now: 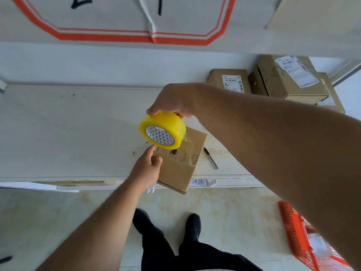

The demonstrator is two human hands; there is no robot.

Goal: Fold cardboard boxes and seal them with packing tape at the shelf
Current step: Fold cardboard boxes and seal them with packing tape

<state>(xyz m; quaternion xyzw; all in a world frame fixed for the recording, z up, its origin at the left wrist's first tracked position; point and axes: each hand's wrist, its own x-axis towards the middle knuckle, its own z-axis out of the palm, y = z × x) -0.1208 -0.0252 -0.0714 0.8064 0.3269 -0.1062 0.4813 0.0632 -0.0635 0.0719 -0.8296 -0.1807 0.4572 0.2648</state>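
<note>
White shelf (68,133): flat box (179,169), pen (211,158), labelled boxes (273,83) at back-rt.

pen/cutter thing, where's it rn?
Head view, right of centre: the pen-like tool lies on the shelf, just right of the cardboard box, untouched by both hands.
</note>
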